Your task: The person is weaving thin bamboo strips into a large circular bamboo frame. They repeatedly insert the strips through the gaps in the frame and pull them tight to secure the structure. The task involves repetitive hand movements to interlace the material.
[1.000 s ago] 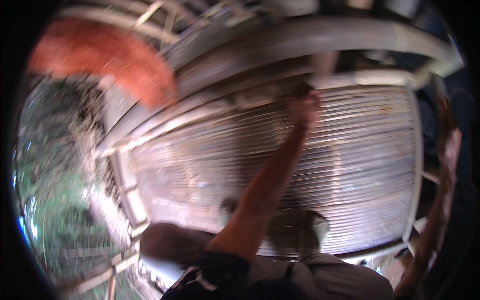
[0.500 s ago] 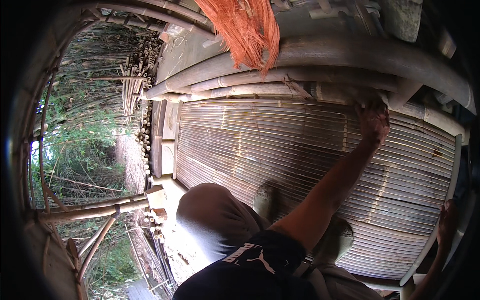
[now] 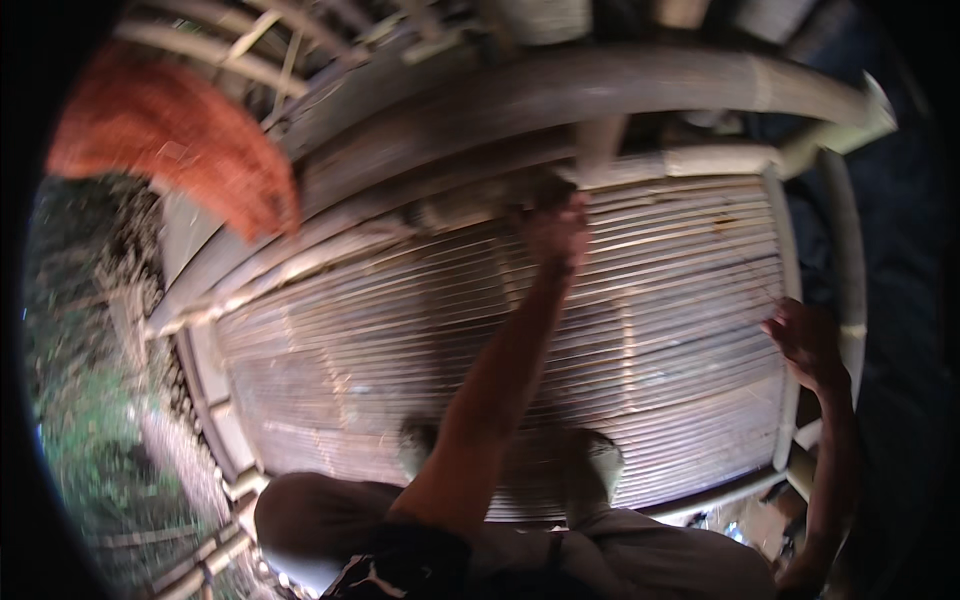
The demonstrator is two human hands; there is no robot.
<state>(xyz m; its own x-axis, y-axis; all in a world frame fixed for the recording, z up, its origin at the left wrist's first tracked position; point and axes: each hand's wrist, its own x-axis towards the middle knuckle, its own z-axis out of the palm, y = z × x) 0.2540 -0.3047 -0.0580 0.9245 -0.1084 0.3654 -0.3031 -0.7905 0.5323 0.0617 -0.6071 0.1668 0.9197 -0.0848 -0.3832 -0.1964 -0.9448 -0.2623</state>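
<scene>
My left hand [image 3: 558,232] reaches to the far side of a bamboo-slat bench [image 3: 400,330], at the bamboo rail [image 3: 450,212] along its back edge. Its fingers are blurred and partly dark, so I cannot tell what they grip. My right hand [image 3: 808,342] is over the pole [image 3: 787,400] at the bench's right end. Its fingers are curled together, their tips toward the slats; anything in them is too small to make out. My knees and feet are on the near side of the slats.
A thick bamboo pole [image 3: 480,95] runs above the back rail, joined by a short upright [image 3: 598,145]. An orange fibre bundle [image 3: 190,150] hangs at the upper left. A curved bamboo pole [image 3: 848,250] stands beyond the right end. Greenery [image 3: 90,400] lies outside at left.
My view has swung to the right, so bench and fibre bundle sit further left. My left hand stays near the same part of the rail. The right hand has come fully into view, fingers curled.
</scene>
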